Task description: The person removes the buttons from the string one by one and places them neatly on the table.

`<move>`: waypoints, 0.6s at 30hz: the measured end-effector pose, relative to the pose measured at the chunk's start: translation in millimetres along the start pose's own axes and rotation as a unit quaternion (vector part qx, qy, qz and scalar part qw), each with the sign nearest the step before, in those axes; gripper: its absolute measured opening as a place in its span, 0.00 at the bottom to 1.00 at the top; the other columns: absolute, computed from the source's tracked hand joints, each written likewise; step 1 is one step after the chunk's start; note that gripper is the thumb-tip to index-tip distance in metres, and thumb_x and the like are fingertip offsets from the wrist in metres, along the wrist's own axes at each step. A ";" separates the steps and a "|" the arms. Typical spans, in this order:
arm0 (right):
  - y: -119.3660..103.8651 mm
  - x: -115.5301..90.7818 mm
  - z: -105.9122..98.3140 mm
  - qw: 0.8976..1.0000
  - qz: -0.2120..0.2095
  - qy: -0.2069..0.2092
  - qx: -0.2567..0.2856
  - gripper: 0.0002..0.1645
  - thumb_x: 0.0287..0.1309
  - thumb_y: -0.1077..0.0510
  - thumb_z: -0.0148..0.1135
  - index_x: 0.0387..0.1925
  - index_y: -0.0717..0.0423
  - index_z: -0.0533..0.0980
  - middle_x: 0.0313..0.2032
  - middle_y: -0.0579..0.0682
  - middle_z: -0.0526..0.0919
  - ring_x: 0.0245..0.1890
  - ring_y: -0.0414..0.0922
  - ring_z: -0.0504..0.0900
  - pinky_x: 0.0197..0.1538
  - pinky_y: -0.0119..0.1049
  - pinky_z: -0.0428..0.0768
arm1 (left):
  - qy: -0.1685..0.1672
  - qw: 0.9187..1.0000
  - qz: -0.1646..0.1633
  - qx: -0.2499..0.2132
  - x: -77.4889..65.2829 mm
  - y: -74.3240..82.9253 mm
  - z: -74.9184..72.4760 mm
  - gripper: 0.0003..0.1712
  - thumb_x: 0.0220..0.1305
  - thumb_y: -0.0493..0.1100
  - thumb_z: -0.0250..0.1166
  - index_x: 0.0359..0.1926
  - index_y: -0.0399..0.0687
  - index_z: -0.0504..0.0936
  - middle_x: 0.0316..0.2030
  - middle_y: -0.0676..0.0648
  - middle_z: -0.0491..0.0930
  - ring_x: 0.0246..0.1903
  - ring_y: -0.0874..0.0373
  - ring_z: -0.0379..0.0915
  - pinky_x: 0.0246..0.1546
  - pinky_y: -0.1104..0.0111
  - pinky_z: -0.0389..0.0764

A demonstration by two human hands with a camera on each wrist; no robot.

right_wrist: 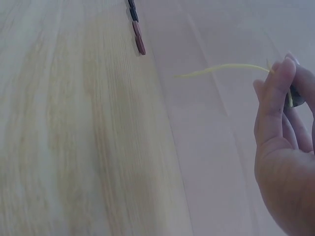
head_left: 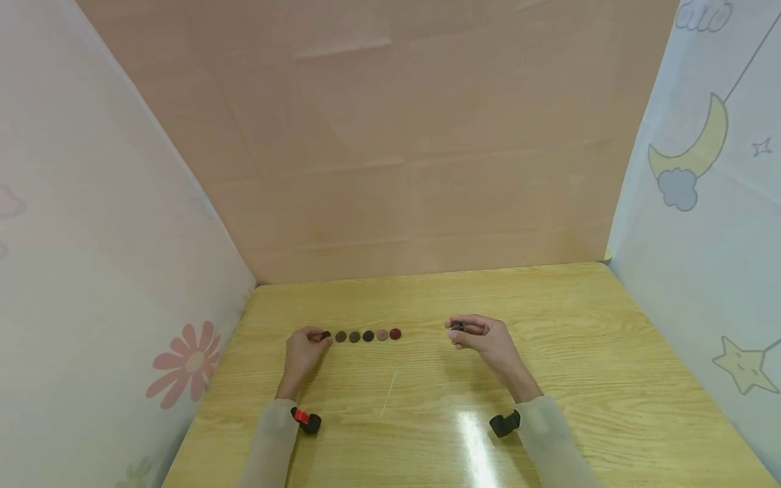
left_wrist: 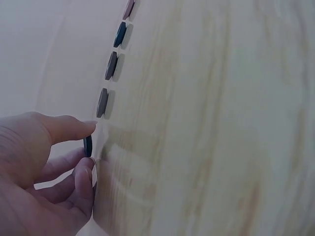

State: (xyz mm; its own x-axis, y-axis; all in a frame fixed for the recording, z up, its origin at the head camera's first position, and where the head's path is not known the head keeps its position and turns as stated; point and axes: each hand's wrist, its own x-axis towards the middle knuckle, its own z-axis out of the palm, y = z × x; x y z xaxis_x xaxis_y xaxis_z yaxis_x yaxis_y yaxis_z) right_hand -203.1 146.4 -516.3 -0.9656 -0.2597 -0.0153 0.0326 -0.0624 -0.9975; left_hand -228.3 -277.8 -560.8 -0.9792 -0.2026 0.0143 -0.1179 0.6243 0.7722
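Head view, table centre taken as the dial's centre: the left hand [head_left: 305,349] is at about 9 to 10 o'clock on the wood-grain table [head_left: 579,366], grasping a dark disc [head_left: 326,335] between thumb and fingers. Whether that disc touches the surface cannot be determined.

From it, a straight row runs toward 3 o'clock, in order: brown disc [head_left: 341,336], olive-brown disc [head_left: 355,337], black disc [head_left: 368,335], pinkish disc [head_left: 382,335] and red disc [head_left: 395,334]. All five lie flat, with narrow gaps between neighbours.

The right hand [head_left: 488,339] is at 2 o'clock, well apart from the row's end, grasping a dark stack [head_left: 457,326] between thumb and fingers; its count cannot be read. Right wrist view: a thin yellow strand [right_wrist: 221,67] extends from the fingertips toward 9 o'clock; its nature cannot be told.

Each wrist carries a black device; the left device [head_left: 307,421] bears a red patch, the right device [head_left: 505,424] shows plain black. A tan panel [head_left: 396,135] stands at 12 o'clock. White printed walls flank the table: a flower [head_left: 192,362] at 9, a moon [head_left: 695,146] toward 2.
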 end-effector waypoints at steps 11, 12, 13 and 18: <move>1.6 0.4 1.5 1.000 0.010 0.006 -0.009 0.35 0.64 0.56 0.75 0.66 0.71 0.75 0.59 0.59 0.87 0.52 0.50 0.91 0.52 0.45 0.90 | -0.014 1.000 0.008 0.009 1.5 -0.8 1.4 0.14 0.64 0.40 0.75 0.46 0.35 0.88 0.38 0.40 0.86 0.35 0.54 0.80 0.34 0.70 0.77; 1.8 0.5 1.6 1.000 0.010 0.006 -0.009 0.35 0.64 0.56 0.75 0.66 0.71 0.75 0.58 0.58 0.88 0.52 0.51 0.91 0.52 0.45 0.90 | -0.016 1.000 0.008 0.009 1.8 -0.7 1.6 0.14 0.64 0.40 0.75 0.47 0.35 0.88 0.38 0.40 0.86 0.35 0.54 0.80 0.34 0.70 0.77; 2.0 0.6 1.7 1.000 0.009 0.006 -0.008 0.35 0.64 0.57 0.75 0.66 0.72 0.74 0.58 0.57 0.88 0.53 0.51 0.90 0.52 0.45 0.90 | -0.017 1.000 0.008 0.008 1.9 -0.6 1.7 0.14 0.64 0.40 0.75 0.47 0.35 0.88 0.38 0.40 0.86 0.35 0.54 0.80 0.34 0.70 0.77; 2.4 0.6 1.7 1.000 0.005 0.001 0.000 0.35 0.65 0.58 0.73 0.67 0.73 0.73 0.55 0.50 0.90 0.51 0.48 0.91 0.52 0.44 0.90 | -0.022 1.000 0.003 0.002 3.1 -0.9 1.8 0.15 0.64 0.40 0.75 0.48 0.34 0.88 0.39 0.40 0.86 0.36 0.54 0.80 0.35 0.71 0.77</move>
State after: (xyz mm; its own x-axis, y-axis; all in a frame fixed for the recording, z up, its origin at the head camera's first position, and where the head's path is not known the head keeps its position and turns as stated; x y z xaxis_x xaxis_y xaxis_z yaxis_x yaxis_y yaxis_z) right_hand -203.2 144.5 -518.6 -0.9658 -0.2579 -0.0260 0.0427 -0.0597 -0.9973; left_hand -231.6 -277.6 -562.6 -0.9862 -0.1653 -0.0084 -0.1120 0.6291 0.7693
